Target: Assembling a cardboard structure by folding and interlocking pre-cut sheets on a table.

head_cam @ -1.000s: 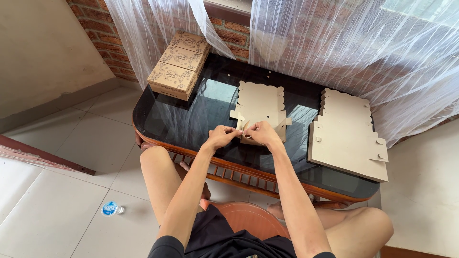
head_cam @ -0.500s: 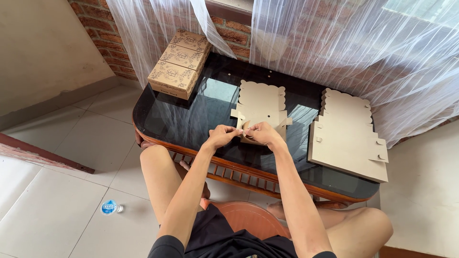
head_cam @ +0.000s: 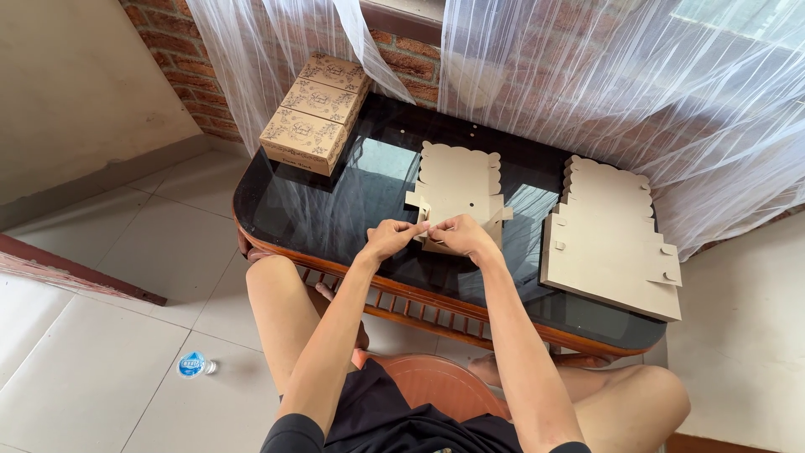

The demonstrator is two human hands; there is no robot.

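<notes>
1. Left hand: its grip is closed, fingertips pinched on the near left flap of the flat cardboard box blank.
2. Right hand: its grip is likewise closed on the same blank, at the near edge, just beside the left hand's grip. The two sets of fingertips meet, touching or nearly so; which cannot be told.
3. Cardboard box blank: lies mostly flat on the dark glass tabletop, stretching away from the grip toward the far edge. Its far end is scalloped. The near flaps are lifted slightly where the fingers hold them.
4. To the right of the grip, well apart: a stack of flat blanks of the same tan card, resting on the tabletop with scalloped ends pointing away.
5. To the far left of the grip, well apart: a row of three folded brown boxes with printed ornament on the lids, standing at the far left corner of the tabletop, touching one another.
6. Beyond the grip: a sheer white curtain hangs over a brick wall, and its hem brushes the far part of the tabletop.
7. Below and left of the grip: a small plastic bottle with a blue label lies on the tiled floor.
8. The person is seated, with bare knees on either side of the forearms.
</notes>
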